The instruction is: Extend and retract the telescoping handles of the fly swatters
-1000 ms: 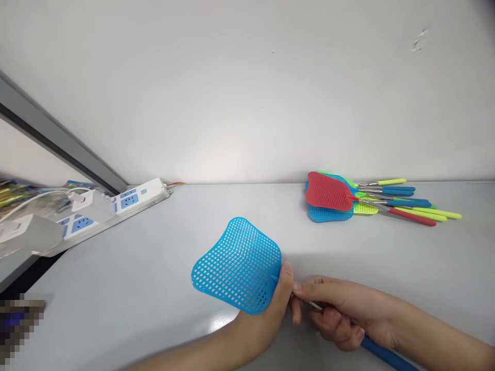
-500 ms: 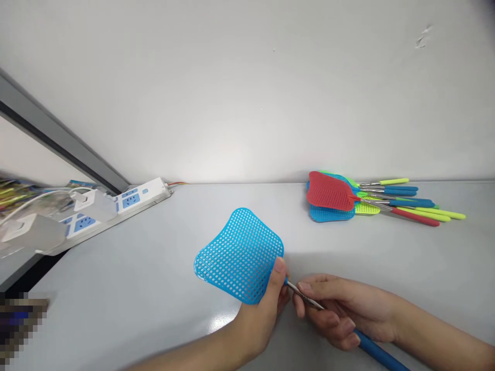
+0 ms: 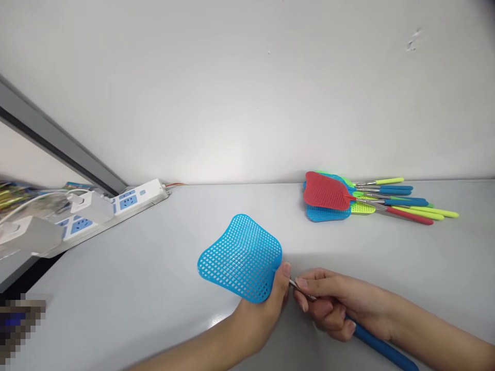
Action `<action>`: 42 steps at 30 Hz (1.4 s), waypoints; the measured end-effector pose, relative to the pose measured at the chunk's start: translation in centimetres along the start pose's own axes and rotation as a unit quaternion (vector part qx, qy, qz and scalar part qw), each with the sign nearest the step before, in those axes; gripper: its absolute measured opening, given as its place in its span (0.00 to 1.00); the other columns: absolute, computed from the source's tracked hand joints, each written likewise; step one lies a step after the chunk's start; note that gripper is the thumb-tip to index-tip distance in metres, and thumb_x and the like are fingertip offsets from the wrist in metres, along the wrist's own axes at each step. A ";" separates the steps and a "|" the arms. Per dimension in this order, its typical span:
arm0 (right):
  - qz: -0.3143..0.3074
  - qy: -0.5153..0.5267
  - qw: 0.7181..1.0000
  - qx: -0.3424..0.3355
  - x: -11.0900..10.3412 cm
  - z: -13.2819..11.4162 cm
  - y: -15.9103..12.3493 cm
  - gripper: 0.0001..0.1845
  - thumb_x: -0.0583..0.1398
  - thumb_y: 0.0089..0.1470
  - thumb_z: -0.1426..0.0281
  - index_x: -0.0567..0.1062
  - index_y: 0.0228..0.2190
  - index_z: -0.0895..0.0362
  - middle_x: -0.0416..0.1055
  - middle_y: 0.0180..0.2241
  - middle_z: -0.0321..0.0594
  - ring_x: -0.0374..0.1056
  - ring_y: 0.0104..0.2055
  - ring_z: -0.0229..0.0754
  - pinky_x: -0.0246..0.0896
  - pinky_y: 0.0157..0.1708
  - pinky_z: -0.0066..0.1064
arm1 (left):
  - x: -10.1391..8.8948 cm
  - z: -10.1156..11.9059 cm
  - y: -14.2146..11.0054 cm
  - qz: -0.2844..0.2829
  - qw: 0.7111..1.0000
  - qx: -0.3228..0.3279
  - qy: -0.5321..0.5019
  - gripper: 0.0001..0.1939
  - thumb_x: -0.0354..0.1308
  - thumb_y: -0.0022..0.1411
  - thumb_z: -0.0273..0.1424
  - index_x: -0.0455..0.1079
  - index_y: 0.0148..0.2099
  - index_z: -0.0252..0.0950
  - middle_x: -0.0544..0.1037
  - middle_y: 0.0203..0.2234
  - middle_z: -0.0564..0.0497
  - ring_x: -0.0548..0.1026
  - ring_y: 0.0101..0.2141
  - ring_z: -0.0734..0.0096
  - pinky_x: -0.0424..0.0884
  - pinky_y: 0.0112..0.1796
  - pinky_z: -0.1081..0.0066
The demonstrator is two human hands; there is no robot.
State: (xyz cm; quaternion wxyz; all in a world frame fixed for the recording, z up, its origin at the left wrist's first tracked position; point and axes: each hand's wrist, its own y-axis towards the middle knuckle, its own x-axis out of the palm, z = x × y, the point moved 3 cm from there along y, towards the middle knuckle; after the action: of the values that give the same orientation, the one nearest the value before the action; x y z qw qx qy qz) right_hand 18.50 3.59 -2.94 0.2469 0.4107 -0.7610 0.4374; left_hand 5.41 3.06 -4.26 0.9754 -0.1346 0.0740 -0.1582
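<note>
A blue fly swatter (image 3: 243,257) with a perforated head is held over the near part of the table, its head up and to the left. My left hand (image 3: 266,309) is closed round the neck just below the head, thumb on top. My right hand (image 3: 328,301) pinches the metal rod a short way down, and its other fingers curl round the shaft. From under that hand the blue grip (image 3: 382,346) slants to the lower right. Only a short stretch of bare rod shows between the hands.
A pile of red, blue, green and yellow fly swatters (image 3: 328,191) lies against the wall at the back right, handles to the right. A white power strip (image 3: 152,188) with plugged-in adapters (image 3: 31,234) runs along the left. The grey table (image 3: 154,273) meets the wall behind.
My right hand has moved slightly closer to my left hand, so less rod shows between them. The swatter's head has tilted a little. The view has shifted slightly.
</note>
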 end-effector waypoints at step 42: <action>-0.048 -0.171 0.984 -0.035 -1.2 -4.4 2.2 0.11 0.51 0.52 0.72 0.70 0.27 0.66 0.60 0.21 0.34 0.51 0.16 0.24 0.47 0.13 0.17 | -1.5 3.3 1.7 -0.037 0.997 0.062 0.007 0.22 0.42 0.59 0.39 0.57 0.17 0.34 0.55 0.08 0.59 0.56 0.12 0.82 0.54 0.17 0.78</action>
State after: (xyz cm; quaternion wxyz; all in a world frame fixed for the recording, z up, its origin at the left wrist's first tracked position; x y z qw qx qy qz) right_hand 17.42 8.57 -2.67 0.1486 0.5067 -0.7860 0.3214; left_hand 5.10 5.94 -1.45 0.9747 -0.0750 0.0659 -0.1999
